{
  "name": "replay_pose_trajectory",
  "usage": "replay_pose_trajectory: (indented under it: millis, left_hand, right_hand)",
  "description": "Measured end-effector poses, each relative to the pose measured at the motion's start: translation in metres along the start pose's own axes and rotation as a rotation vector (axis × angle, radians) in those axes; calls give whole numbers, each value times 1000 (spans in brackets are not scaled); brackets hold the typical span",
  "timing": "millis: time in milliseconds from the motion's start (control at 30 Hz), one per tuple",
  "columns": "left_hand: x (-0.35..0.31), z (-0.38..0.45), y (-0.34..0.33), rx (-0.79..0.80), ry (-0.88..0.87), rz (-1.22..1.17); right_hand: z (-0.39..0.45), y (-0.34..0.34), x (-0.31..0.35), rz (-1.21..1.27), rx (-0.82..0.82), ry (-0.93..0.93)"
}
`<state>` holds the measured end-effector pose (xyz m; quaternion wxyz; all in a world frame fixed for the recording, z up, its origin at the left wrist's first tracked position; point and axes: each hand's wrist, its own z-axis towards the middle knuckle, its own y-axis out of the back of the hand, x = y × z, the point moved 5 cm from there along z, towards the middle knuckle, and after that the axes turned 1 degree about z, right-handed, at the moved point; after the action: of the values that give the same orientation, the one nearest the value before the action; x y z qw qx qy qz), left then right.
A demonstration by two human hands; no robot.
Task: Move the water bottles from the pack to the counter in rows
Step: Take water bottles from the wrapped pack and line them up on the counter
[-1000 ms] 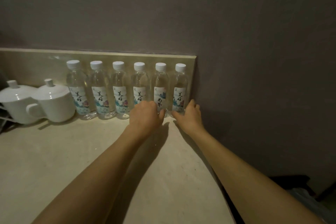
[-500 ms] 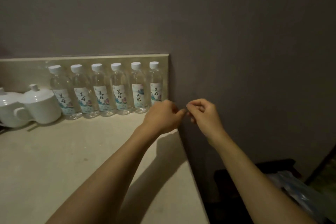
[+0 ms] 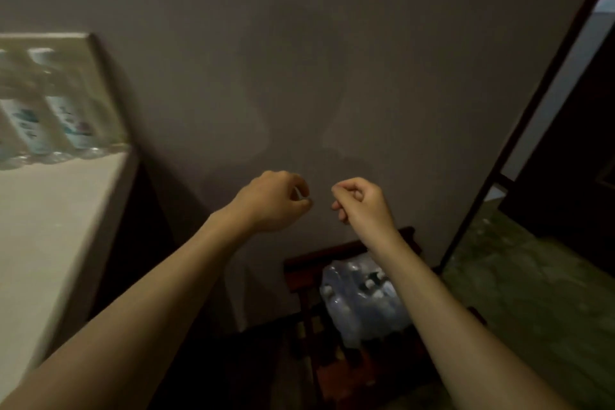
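Labelled water bottles (image 3: 71,116) stand upright in a row along the back edge of the counter (image 3: 50,210), at its right end. The left hand (image 3: 276,201) and right hand (image 3: 361,203) hover mid-air, fingers curled, holding nothing. Below, the shrink-wrapped pack (image 3: 361,299) sits on a dark wooden stand (image 3: 299,263). Its bottles are likely heavy, smooth and squeezable; grip each mid-body.

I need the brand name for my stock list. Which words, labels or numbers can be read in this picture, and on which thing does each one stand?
No text can be read.
Labels of the water bottles on the counter: printed, but blurred by motion.
Pack on the dark wooden rack: only blurred marks show, no legible words.
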<state>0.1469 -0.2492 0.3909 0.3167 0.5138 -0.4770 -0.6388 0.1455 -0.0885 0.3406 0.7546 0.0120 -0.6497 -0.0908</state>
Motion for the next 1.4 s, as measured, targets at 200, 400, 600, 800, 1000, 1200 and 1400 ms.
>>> replay_pose_trajectory:
  millis: [200, 400, 600, 800, 1000, 1200, 1400]
  left_hand:
    - [-46, 38, -69, 7, 34, -72]
    - [-46, 94, -148, 56, 103, -216]
    - [-53, 154, -239, 220, 186, -379]
    - [-45, 188, -310, 330, 281, -466]
    - [-26, 187, -379, 455, 446, -522]
    - [-27, 192, -423, 496, 576, -495]
    - [-60, 224, -458, 491, 604, -494]
  right_hand:
    - [9, 69, -49, -43, -45, -69]
    - [32, 105, -126, -43, -90, -224]
    - [68, 149, -195, -98, -140, -404]
    - [94, 162, -251, -157, -66, -534]
    - [105, 176, -321, -203, 10, -720]
    - [120, 196, -385, -310, 103, -861]
    - [144, 228, -430, -371, 170, -876]
